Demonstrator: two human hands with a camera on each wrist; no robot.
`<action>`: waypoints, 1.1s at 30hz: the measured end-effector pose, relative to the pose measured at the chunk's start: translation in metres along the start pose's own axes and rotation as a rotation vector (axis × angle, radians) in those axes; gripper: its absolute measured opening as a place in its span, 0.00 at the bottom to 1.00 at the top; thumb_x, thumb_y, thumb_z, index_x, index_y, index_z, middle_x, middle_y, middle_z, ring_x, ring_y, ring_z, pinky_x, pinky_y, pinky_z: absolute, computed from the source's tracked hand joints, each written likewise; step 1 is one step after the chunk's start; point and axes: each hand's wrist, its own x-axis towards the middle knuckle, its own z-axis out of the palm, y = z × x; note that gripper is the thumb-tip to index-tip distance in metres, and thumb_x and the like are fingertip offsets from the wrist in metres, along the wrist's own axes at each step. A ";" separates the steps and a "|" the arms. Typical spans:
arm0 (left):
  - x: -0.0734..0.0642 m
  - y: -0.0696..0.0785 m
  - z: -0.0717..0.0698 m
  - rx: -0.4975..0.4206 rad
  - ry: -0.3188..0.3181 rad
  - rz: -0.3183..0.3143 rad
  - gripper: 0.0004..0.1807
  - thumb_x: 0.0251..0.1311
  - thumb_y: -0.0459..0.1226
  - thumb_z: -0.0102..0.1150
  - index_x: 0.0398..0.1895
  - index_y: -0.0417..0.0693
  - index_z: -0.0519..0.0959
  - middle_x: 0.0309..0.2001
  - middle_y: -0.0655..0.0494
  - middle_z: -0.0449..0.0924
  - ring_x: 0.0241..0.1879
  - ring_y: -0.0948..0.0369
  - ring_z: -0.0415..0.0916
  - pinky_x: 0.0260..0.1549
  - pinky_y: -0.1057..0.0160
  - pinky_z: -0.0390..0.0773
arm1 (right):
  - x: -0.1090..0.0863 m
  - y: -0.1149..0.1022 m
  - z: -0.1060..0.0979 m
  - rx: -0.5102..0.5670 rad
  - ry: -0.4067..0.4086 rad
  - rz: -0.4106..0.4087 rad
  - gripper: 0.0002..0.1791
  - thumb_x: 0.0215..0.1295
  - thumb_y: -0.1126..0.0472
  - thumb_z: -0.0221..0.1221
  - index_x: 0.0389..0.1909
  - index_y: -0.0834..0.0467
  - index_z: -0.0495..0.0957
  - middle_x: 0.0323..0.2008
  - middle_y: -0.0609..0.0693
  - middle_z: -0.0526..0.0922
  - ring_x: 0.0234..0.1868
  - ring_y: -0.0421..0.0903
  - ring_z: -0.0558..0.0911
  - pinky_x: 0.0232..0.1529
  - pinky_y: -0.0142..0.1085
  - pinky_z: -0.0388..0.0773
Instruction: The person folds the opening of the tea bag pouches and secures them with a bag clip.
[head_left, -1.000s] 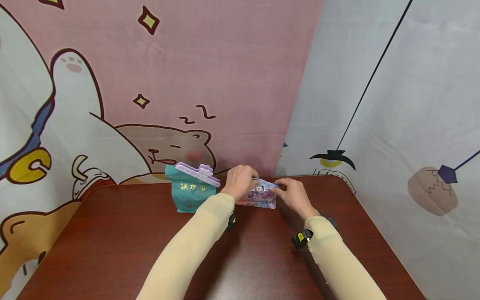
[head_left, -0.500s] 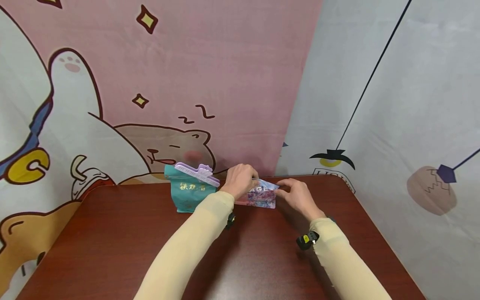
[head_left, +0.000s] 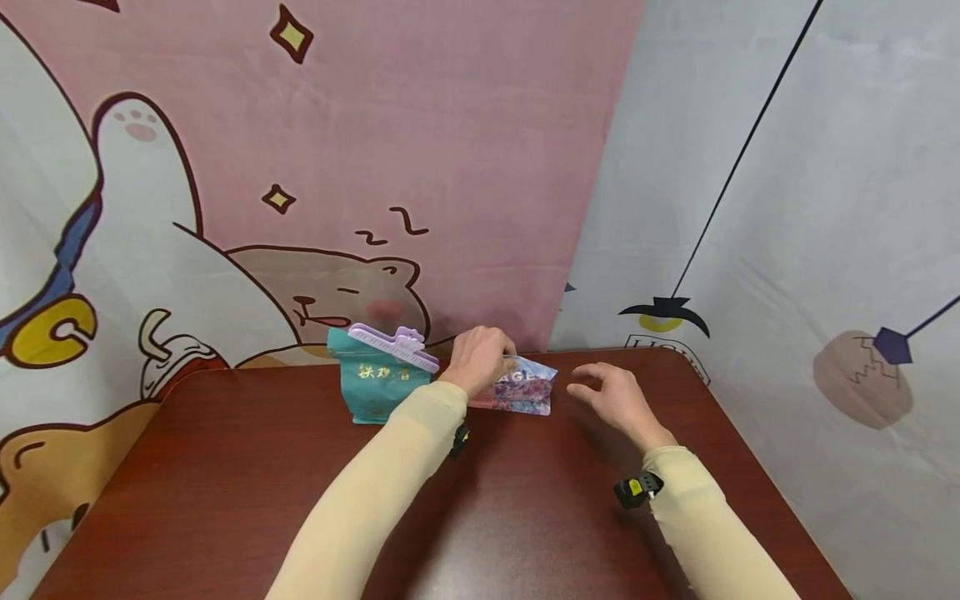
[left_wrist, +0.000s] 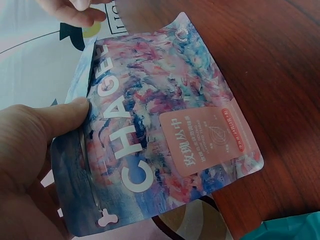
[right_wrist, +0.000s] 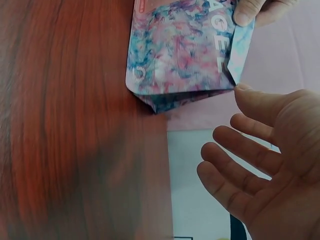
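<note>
A colourful pouch [head_left: 522, 395] with pink and blue paint-like swirls and large white letters stands on the table. My left hand [head_left: 480, 360] pinches its top edge. In the left wrist view the thumb presses the front of the pouch [left_wrist: 145, 100], whose upper strip is folded over, with fingers behind. To the right, my right hand [head_left: 618, 402] is held off the pouch, fingers loosely bent and holding nothing. The right wrist view has its thumb tip close to the pouch's folded top corner.
Left of the pouch stands a teal bag [head_left: 382, 390] with gold characters. A purple clip [head_left: 393, 347] sits slanted across its top. The dark red-brown table [head_left: 510, 500] ends at a patterned cloth wall [head_left: 510, 167] behind.
My right hand has let go of the pouch's right top corner and moved right, away from it. The left hand keeps its grip in the same place.
</note>
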 end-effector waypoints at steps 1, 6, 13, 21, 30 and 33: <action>0.000 0.000 0.000 -0.002 -0.001 -0.002 0.05 0.60 0.47 0.69 0.31 0.62 0.91 0.33 0.66 0.88 0.33 0.65 0.80 0.32 0.61 0.79 | -0.001 0.002 -0.001 -0.003 -0.001 0.000 0.20 0.66 0.54 0.65 0.55 0.60 0.82 0.57 0.61 0.82 0.61 0.62 0.78 0.58 0.59 0.74; 0.000 0.000 -0.001 -0.006 -0.009 -0.009 0.05 0.60 0.47 0.69 0.32 0.62 0.90 0.33 0.66 0.88 0.33 0.65 0.79 0.32 0.61 0.79 | -0.006 0.009 -0.006 -0.026 -0.006 -0.002 0.20 0.66 0.54 0.65 0.55 0.60 0.82 0.57 0.62 0.81 0.60 0.63 0.78 0.57 0.59 0.74; 0.000 0.000 -0.001 -0.007 -0.010 -0.011 0.05 0.61 0.47 0.68 0.30 0.62 0.90 0.33 0.67 0.87 0.32 0.66 0.79 0.32 0.62 0.78 | -0.015 0.020 -0.013 -0.049 -0.014 0.017 0.21 0.67 0.55 0.64 0.56 0.61 0.81 0.58 0.63 0.81 0.59 0.64 0.78 0.57 0.60 0.75; -0.001 -0.001 -0.001 -0.012 -0.009 -0.019 0.06 0.62 0.47 0.68 0.34 0.61 0.91 0.36 0.66 0.88 0.35 0.65 0.80 0.35 0.61 0.80 | -0.025 0.031 -0.021 -0.082 -0.011 0.039 0.20 0.67 0.55 0.64 0.55 0.62 0.81 0.57 0.64 0.81 0.58 0.64 0.79 0.54 0.59 0.76; 0.000 -0.001 0.000 -0.008 -0.016 -0.027 0.06 0.62 0.48 0.67 0.34 0.61 0.90 0.38 0.66 0.88 0.37 0.64 0.81 0.36 0.60 0.80 | -0.035 0.042 -0.024 -0.114 -0.018 0.071 0.20 0.67 0.55 0.64 0.55 0.61 0.81 0.58 0.67 0.79 0.58 0.67 0.78 0.53 0.60 0.76; -0.001 -0.001 0.000 -0.009 -0.017 -0.023 0.06 0.62 0.48 0.67 0.35 0.61 0.90 0.38 0.66 0.88 0.38 0.64 0.82 0.37 0.60 0.80 | -0.040 0.046 -0.026 -0.129 -0.018 0.068 0.20 0.66 0.55 0.64 0.55 0.62 0.81 0.58 0.67 0.80 0.57 0.67 0.78 0.52 0.60 0.76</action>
